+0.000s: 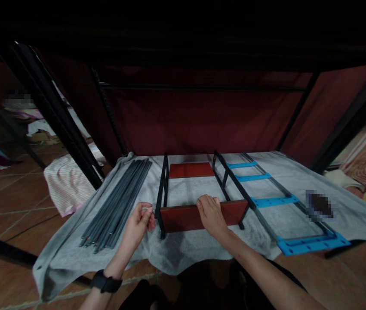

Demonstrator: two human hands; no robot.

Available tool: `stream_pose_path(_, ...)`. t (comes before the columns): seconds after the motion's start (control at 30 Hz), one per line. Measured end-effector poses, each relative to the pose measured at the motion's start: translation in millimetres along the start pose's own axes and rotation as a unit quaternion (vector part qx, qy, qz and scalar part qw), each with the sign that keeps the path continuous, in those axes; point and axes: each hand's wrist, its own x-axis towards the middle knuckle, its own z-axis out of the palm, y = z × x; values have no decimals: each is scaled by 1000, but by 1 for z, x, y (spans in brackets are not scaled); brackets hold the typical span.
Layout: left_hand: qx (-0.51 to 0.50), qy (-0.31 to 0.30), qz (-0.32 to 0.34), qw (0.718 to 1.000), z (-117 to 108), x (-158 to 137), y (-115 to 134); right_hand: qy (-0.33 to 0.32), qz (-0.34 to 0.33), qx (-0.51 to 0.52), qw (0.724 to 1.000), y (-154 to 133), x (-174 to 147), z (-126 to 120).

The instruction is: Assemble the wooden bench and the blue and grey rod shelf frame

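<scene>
Hands are busy at a black frame (161,185) standing on a grey cloth (198,247), with a red-brown front board (179,219) upright across its near side and a back board (191,170) at its far side. The right hand (211,215) lies bent over the front board's top edge; whether it grips or only rests there, I cannot tell. The left hand (140,220) is just beside the frame's near left corner, thumb and fingers curled together; whether anything small sits in that pinch cannot be made out. Grey rods (121,202) lie bunched to the left of the frame, and a ladder-like piece (273,201) with blue crosspieces lies to its right.

If the front board is not fastened, uneven pressure from the right hand could tip it out of line. The soft cloth could ruck under the frame's feet and let it slide. A push leftward could scatter the rods; one rightward could jam the frame against the ladder-like piece.

The right hand hides part of the front board. Where the frame's right bar overlaps the ladder-like piece, contact is unclear. A dark item (321,205), well to the frame's right, is blurred beyond recognition.
</scene>
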Motion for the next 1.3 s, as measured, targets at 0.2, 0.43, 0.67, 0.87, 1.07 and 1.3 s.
stream_pose_path(0.2,97,-16,-22,995,-8,5,2,-2,5,-10,1000,-1,1,0)
stream_pose_path(0.43,158,35,-29,986,-7,10,-6,-7,6,-13,1000,1,2,1)
stream_pose_path(0.67,204,20,-16,979,-9,6,5,-15,12,-16,1000,-1,3,-1)
stream_pose_path(0.87,65,4,-47,997,-2,4,12,-20,9,-18,1000,-2,4,-3)
stream_pose_path(1.07,103,-5,-69,992,-6,9,5,-19,12,-21,1000,-2,4,-2)
stream_pose_path(1.3,169,28,-59,983,-9,11,-1,-19,17,-29,999,-1,5,0)
